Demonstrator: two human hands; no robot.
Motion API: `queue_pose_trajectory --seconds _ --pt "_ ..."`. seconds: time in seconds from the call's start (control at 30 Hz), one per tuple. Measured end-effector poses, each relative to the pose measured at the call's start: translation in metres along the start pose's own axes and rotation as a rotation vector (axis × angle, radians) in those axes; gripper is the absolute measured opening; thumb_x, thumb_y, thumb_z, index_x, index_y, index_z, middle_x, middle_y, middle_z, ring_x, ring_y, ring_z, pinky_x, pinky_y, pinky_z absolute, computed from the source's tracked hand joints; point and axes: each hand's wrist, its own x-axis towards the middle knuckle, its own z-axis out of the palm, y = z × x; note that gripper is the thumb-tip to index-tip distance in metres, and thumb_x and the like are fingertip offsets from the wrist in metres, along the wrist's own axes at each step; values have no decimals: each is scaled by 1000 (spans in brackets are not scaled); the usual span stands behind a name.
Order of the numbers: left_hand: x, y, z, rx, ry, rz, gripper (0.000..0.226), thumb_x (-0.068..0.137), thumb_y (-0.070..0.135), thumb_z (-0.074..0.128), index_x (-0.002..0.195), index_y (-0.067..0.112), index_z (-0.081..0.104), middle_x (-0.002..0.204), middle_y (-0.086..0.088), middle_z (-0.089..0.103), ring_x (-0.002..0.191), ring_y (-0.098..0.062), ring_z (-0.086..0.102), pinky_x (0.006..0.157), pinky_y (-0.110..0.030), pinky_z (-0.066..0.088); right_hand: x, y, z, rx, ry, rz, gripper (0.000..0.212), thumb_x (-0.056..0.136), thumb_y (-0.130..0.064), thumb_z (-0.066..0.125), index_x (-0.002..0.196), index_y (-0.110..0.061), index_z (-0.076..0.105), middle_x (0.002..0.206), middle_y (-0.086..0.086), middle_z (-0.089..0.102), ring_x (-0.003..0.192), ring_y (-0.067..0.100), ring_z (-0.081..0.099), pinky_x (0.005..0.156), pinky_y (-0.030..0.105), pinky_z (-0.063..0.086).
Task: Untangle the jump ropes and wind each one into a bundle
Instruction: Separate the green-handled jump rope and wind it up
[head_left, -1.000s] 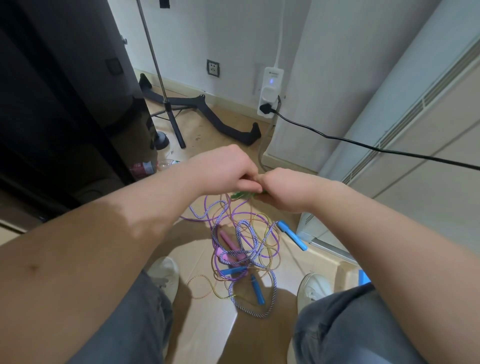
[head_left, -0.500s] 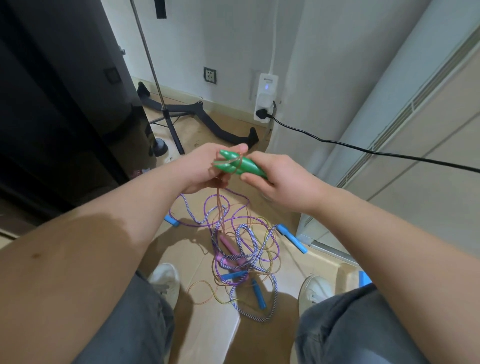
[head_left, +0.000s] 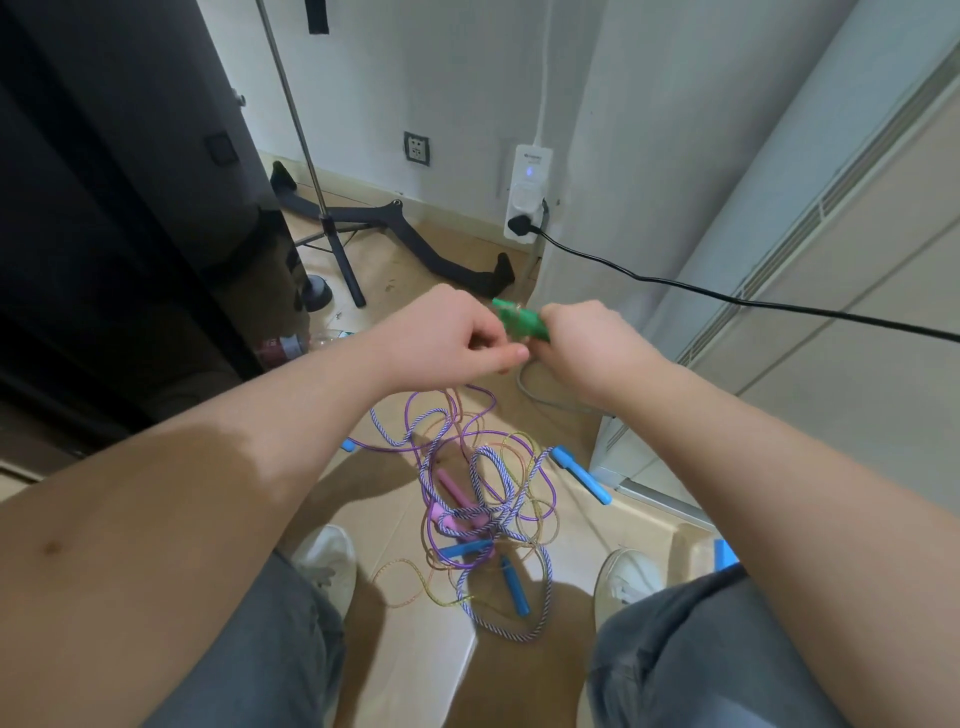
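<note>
My right hand (head_left: 587, 345) grips the green jump-rope handles (head_left: 519, 322), which stick out toward the upper left. My left hand (head_left: 457, 338) is pinched shut right beside them, holding the thin orange-gold rope (head_left: 511, 340) close to the handles. Below, on the floor between my feet, lies a tangle of ropes (head_left: 483, 499): a purple one, a purple-and-white braided one (head_left: 514, 629), and a thin gold one (head_left: 400, 577). Pink handles (head_left: 452, 499) and several blue handles (head_left: 579, 475) lie in the tangle.
A black power cable (head_left: 727, 296) runs from a wall power strip (head_left: 527, 197) across to the right. A tripod stand (head_left: 332, 244) and a black curved bar (head_left: 441, 260) sit on the floor behind. A dark cabinet (head_left: 130, 208) stands left, white cabinets (head_left: 779, 260) right. My shoes (head_left: 327, 561) flank the tangle.
Both hands have lifted away from the tangle, bringing the green handles up into sight. My left hand now pinches the rope beside the handles.
</note>
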Motion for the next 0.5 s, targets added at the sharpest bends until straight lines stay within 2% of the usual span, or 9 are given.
queue_pose_trajectory --seconds 0.1,0.17,0.23,0.3,0.37,0.47,0.5 --pt "3 -6 -9 110 44 150 48 89 57 57 62 18 62 52 -1 54 51 -17 47 52 -30 38 -8 -12 4 -76 -115 -185 31 102 -40 50 120 -17 58 104 14 65 97 37 64 71 34 41" --pt "6 -13 -17 126 59 179 49 87 60 58 62 19 63 56 0 57 55 -18 52 54 -29 42 -13 -16 3 -86 -124 -338 32 102 -40 50 119 -15 59 103 13 65 95 34 63 74 35 43" --pt "5 -19 -21 79 73 106 48 86 54 64 61 14 63 55 -4 54 55 -19 47 54 -26 38 -15 -17 1 -2 -84 -485 29 101 -37 53 111 -10 61 100 10 62 95 33 60 78 37 45" --pt "1 -25 -21 -78 71 -55 47 89 48 65 64 9 65 53 -7 49 51 -16 41 52 -28 36 -19 -17 0 147 -17 -572 24 100 -33 58 99 -9 59 88 -1 54 85 29 56 72 35 40" --pt "-2 -27 -17 -268 36 -207 43 94 43 62 67 10 67 55 -4 52 50 -12 46 53 -26 40 -22 -17 -1 268 71 -574 23 99 -32 59 89 -12 55 79 -7 47 73 22 47 66 31 32" --pt "-3 -24 -7 -376 -17 -315 35 102 23 53 70 15 64 52 5 55 48 -9 50 57 -26 47 -25 -17 -2 439 201 -438 24 99 -35 59 95 -12 61 74 -7 52 67 15 47 63 27 36" --pt "-3 -22 -2 -404 -25 -334 37 104 26 47 72 14 62 51 5 51 46 -10 47 55 -28 48 -24 -17 -4 492 245 -370 22 99 -35 60 97 -14 62 73 -9 53 66 11 48 62 24 36"
